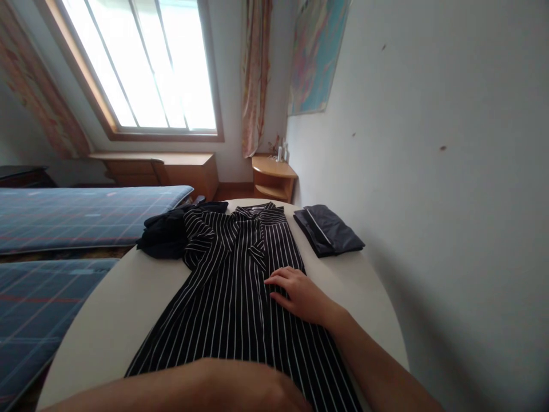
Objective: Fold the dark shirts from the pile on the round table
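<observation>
A black dress with white stripes lies spread over a round white table, its collar at the far side and its skirt widening toward me. One sleeve is folded in over the left of the bodice. My right hand rests on the right side of the dress, fingers stretched out and slightly apart. Across the bottom of the view, my left hand reaches over the lower part of the dress. Its fingers point down out of sight, so what they touch is hidden.
A dark crumpled garment sits at the table's left edge. Folded dark grey clothing lies at the right. Two beds with blue plaid mattresses stand left, a white wall right. A corner shelf and desk are beyond.
</observation>
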A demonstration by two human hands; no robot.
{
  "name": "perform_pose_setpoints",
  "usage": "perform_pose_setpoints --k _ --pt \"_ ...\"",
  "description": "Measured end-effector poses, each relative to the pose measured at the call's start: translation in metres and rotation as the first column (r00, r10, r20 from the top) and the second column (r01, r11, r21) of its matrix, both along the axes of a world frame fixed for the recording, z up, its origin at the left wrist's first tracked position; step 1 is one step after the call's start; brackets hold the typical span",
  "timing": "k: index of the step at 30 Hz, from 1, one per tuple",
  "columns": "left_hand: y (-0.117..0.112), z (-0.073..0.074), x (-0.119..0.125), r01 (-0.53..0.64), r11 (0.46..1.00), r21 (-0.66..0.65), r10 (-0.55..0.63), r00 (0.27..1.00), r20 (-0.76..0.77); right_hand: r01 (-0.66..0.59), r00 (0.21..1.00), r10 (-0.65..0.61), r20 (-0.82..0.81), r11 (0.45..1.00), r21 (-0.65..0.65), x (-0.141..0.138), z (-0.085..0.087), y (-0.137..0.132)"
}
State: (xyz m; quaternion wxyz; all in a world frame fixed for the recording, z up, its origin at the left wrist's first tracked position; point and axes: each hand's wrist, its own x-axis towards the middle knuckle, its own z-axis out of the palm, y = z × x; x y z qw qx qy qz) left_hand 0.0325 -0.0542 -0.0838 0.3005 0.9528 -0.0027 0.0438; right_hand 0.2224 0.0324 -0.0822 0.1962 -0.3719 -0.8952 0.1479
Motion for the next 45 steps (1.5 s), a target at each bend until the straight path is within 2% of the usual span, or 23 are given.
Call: perform_pose_setpoints --k 1,3,5,8,10,13,15,18,23,28,33,36,38,41,45 --pt "0.012 0.011 0.000 -0.051 0.999 -0.015 0.051 0.998 0.034 -0.001 1.000 0.001 -0.015 1.000 -0.020 0.001 -0.002 0.001" --pt "0.034 0.021 -0.002 -0.270 0.959 0.080 0.261 0.960 0.105 -0.013 0.998 0.009 -0.060 0.998 -0.068 0.002 -0.006 0.004" --pt "0.051 0.016 -0.006 -0.411 0.894 0.178 0.384 0.908 0.165 -0.003 0.994 -0.007 -0.112 0.996 -0.088 0.004 -0.010 0.009" --pt "0.063 -0.002 -0.014 -0.504 0.832 0.231 0.466 0.862 0.200 0.081 0.985 -0.090 -0.146 0.995 -0.066 0.006 -0.017 0.018" --pt "0.064 -0.009 -0.018 -0.521 0.826 0.215 0.493 0.853 0.171 0.154 0.979 -0.159 -0.124 0.987 -0.052 0.003 -0.017 0.025" --pt "0.062 -0.008 -0.020 -0.520 0.834 0.184 0.509 0.854 0.108 0.294 0.952 -0.299 -0.059 0.952 -0.078 -0.009 -0.010 0.042" --pt "0.062 -0.005 -0.020 -0.510 0.842 0.175 0.501 0.860 0.095 0.420 0.907 -0.422 -0.001 0.903 -0.092 -0.021 -0.002 0.057" --pt "0.063 -0.004 -0.020 -0.502 0.848 0.169 0.488 0.865 0.118 0.568 0.821 -0.565 0.077 0.823 -0.020 -0.044 0.009 0.085" --pt "0.069 -0.016 -0.022 -0.527 0.838 0.142 0.503 0.846 0.177 0.644 0.743 -0.648 0.167 0.760 0.088 -0.075 0.016 0.125" --pt "0.082 -0.025 -0.023 -0.546 0.829 0.124 0.502 0.823 0.265 0.702 0.661 -0.706 0.255 0.702 0.124 -0.085 0.008 0.147" --pt "0.088 -0.027 -0.020 -0.578 0.801 0.156 0.515 0.798 0.312 0.714 0.653 -0.719 0.237 0.689 0.125 -0.080 0.003 0.154" --pt "0.087 -0.025 -0.018 -0.565 0.798 0.208 0.487 0.809 0.329 0.711 0.668 -0.726 0.163 0.687 0.149 -0.078 0.004 0.154" --pt "0.086 -0.023 -0.017 -0.563 0.789 0.247 0.471 0.812 0.345 0.694 0.694 -0.710 0.117 0.704 0.151 -0.077 0.004 0.153" --pt "0.084 -0.020 -0.018 -0.565 0.777 0.277 0.469 0.813 0.344 0.639 0.750 -0.652 0.108 0.757 0.134 -0.078 0.000 0.151" --pt "0.081 -0.016 -0.021 -0.543 0.803 0.244 0.459 0.826 0.328 0.600 0.787 -0.611 0.086 0.791 0.124 -0.079 -0.007 0.147"
